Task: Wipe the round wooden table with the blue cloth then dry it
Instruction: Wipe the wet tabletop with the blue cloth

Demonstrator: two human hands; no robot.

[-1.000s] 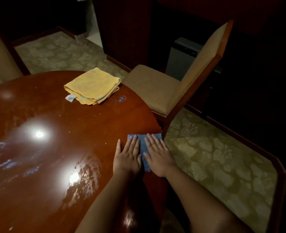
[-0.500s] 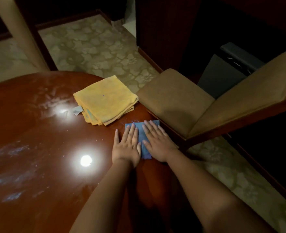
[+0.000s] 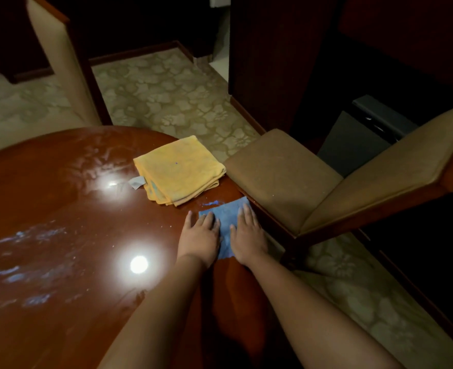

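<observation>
While both hands press flat on the small blue cloth (image 3: 226, 222), it sits at the right rim of the round glossy reddish-brown wooden table (image 3: 60, 209).
Left hand (image 3: 200, 235) and right hand (image 3: 248, 235) lie side by side, fingers straight, palms down on the cloth, nothing gripped. Cloth's long axis runs away from the body, parallel to the fingers, far corner touching the table edge by the tan padded wooden chair (image 3: 313, 190). Folded yellow cloth (image 3: 180, 170) lies just beyond and left of the hands, near but apart from the blue one. Streaky patches cover the table's left half, so the next stroke likely goes left, across the body; left hand is nearer that side. Drying looks not yet begun.
</observation>
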